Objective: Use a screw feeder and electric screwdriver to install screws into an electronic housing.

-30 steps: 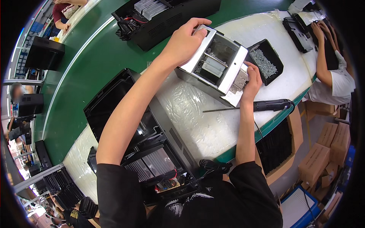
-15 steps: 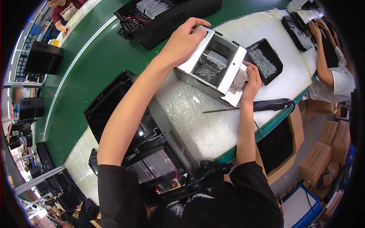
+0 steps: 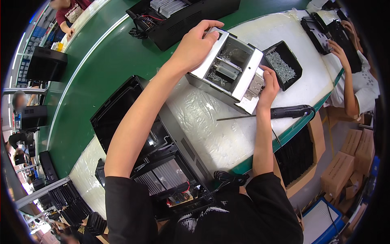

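Screws in box, tray to its right — screwdriver before it, casing front-left

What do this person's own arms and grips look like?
The left grip and right grip are ordinary human hands, with no gloves. The left forearm and right forearm are bare too. Short black sleeves belong to a black shirt with a white print in front.

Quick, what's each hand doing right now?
Left hand: closed on the silver-topped box, holding its left end.
Right hand: closed on the same box, at its right end.
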Demonstrator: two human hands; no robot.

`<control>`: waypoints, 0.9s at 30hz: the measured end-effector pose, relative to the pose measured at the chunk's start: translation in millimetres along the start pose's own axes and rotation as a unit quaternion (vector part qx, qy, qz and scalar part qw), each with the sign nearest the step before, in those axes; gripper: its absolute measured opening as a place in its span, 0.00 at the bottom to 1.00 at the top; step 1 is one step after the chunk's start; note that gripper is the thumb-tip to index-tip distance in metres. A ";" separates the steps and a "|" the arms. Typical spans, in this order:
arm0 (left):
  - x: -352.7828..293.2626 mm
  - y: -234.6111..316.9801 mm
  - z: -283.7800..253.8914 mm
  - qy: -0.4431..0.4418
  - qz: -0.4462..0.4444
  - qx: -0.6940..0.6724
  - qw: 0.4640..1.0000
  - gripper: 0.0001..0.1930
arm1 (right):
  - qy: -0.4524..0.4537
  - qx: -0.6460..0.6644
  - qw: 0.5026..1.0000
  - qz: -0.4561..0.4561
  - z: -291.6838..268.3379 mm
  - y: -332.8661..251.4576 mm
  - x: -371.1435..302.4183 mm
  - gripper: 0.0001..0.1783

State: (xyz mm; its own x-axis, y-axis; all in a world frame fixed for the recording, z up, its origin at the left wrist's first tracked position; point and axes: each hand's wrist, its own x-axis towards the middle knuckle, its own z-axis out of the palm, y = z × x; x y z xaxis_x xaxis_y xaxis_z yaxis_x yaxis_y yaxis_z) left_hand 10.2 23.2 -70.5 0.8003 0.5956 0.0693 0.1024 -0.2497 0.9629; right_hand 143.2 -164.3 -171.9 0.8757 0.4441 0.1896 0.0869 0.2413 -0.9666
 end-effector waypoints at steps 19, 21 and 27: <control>-37.6 27.5 0.3 0.062 0.051 0.107 0.991 0.17 | -0.023 -0.069 0.997 -0.007 -4.4 -17.8 -11.3 0.13; -49.4 27.8 -0.7 0.068 0.077 0.096 0.990 0.17 | -0.030 -0.039 0.998 -0.042 -0.5 -21.8 -12.2 0.13; -26.5 46.5 -25.1 -0.048 0.231 0.358 0.903 0.18 | -0.071 0.013 0.997 -0.025 -4.0 -21.6 -17.1 0.11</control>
State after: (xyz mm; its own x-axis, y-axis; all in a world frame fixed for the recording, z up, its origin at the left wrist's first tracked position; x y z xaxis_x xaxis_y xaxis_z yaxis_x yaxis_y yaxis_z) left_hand -21.1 15.0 -21.0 0.8995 0.2404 0.3647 0.0725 -0.9055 0.4181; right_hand 128.3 -180.6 -154.9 0.7947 0.5481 0.2608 0.1143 0.2869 -0.9511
